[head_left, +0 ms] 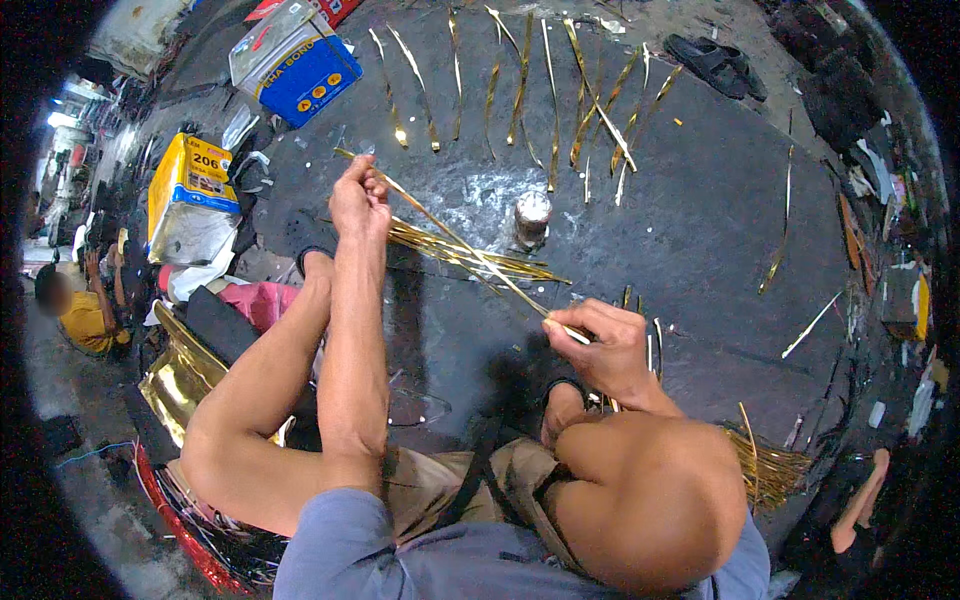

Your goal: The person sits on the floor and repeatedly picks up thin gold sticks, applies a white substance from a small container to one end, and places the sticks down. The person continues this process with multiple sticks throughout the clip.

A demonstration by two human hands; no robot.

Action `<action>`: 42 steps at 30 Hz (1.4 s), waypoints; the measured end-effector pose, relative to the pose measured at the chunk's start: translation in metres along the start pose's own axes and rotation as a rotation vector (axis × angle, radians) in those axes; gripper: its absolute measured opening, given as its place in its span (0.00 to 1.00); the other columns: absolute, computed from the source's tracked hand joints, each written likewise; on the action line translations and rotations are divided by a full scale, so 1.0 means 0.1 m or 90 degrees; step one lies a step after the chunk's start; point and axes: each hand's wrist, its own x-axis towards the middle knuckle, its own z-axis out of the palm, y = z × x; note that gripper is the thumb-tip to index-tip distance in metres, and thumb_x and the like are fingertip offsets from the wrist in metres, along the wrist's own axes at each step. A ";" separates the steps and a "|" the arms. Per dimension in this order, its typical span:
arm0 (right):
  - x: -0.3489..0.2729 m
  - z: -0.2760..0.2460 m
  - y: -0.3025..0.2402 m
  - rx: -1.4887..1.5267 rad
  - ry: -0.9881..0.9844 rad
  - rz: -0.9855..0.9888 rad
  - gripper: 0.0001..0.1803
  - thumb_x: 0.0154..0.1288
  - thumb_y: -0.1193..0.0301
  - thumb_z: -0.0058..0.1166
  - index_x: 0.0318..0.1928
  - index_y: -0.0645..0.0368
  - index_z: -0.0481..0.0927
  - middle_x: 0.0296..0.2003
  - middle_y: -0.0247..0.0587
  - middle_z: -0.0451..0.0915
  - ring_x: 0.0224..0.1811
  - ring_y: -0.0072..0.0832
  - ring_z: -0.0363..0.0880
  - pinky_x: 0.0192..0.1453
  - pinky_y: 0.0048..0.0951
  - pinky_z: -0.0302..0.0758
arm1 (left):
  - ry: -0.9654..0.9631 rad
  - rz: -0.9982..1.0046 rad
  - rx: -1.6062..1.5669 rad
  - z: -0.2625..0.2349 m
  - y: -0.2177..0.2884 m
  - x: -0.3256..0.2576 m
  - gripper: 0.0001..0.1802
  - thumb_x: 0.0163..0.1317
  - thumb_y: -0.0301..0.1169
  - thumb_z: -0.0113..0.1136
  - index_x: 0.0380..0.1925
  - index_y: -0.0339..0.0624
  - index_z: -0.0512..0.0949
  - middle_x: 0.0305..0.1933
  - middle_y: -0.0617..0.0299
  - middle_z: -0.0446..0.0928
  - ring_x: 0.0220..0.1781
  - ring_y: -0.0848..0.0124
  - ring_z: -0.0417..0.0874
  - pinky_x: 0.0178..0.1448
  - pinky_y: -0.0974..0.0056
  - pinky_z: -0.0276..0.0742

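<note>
A long, thin gold strip (425,209) is stretched slantwise between my two hands. My left hand (360,200) is closed on its far-left end, fingers curled. At the near-right end, my right hand (605,345) pinches the strip between thumb and fingers. Beneath it, a bundle of gold strips (430,238) lies on the dark ground sheet (700,240). Just beyond that bundle stands a short cylinder (533,218) with a whitish, smeared top. Several loose gold strips (520,90) are spread out at the far side.
Blue-and-white (305,75) and yellow-and-blue (195,195) containers stand at the left. A shiny gold sheet (180,370) is beside my left leg. More gold strips (770,470) lie beside my right knee. Black sandals (715,65) are at the far right. Other people are at both edges.
</note>
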 end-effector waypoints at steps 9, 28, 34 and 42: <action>-0.41 -0.16 0.36 0.186 -0.121 0.131 0.06 0.64 0.68 0.66 0.34 0.58 0.85 0.33 0.43 0.86 0.35 0.41 0.87 0.40 0.38 0.82 | 0.111 -0.021 0.202 -1.07 -0.11 1.05 0.09 0.75 0.31 0.51 0.42 0.35 0.76 0.33 0.57 0.76 0.30 0.67 0.75 0.32 0.62 0.70; -0.80 -2.60 3.53 -0.433 0.476 0.717 0.15 0.64 0.67 0.63 0.49 0.60 0.81 0.43 0.57 0.85 0.50 0.54 0.85 0.52 0.53 0.79 | -0.087 0.621 0.794 -0.55 -0.66 -0.31 0.28 0.62 0.20 0.62 0.65 0.43 0.78 0.45 0.59 0.80 0.42 0.67 0.79 0.50 0.64 0.77; -0.45 -2.06 2.87 -0.233 0.443 0.463 0.06 0.61 0.70 0.63 0.37 0.59 0.85 0.31 0.45 0.86 0.33 0.38 0.86 0.39 0.38 0.79 | -0.575 0.386 0.731 0.38 -1.60 -1.77 0.15 0.57 0.20 0.65 0.46 0.38 0.83 0.45 0.54 0.81 0.45 0.61 0.84 0.48 0.60 0.80; -0.55 -0.63 1.05 0.284 0.133 0.462 0.13 0.72 0.74 0.59 0.53 0.66 0.86 0.41 0.35 0.88 0.40 0.21 0.84 0.46 0.27 0.81 | -0.618 0.395 0.651 0.45 -2.08 -2.30 0.15 0.62 0.26 0.70 0.49 0.40 0.84 0.46 0.55 0.82 0.45 0.61 0.86 0.46 0.60 0.85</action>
